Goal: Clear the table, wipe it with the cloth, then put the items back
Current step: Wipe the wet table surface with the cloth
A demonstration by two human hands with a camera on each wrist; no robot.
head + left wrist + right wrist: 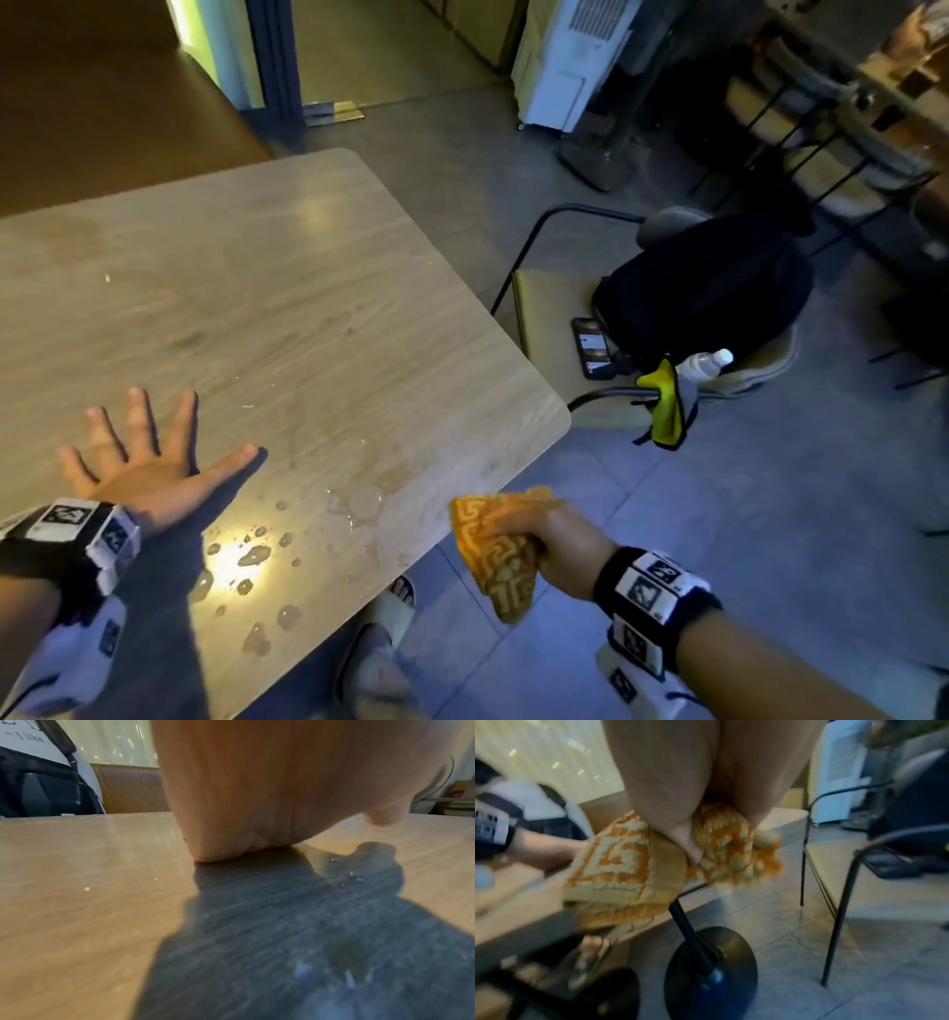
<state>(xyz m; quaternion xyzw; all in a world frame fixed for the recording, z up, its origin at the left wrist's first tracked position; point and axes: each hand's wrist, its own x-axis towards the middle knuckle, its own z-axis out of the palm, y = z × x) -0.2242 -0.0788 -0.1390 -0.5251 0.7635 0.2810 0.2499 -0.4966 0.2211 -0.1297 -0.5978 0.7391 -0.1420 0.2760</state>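
Cloth (500,547), orange and patterned, sits bunched in the clenched grip of the right hand (552,534), off the worktop (318,308) just beyond its near edge. Water droplets (251,557) lie on the worktop between cloth and left hand (149,475), which rests flat with fingers spread. Wiping well likely means flattening the cloth, then sweeping across those droplets in overlapping strokes.

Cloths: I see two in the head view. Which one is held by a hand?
The orange patterned cloth, gripped in the right hand beside the table edge. The yellow cloth hangs on the chair arm, untouched.
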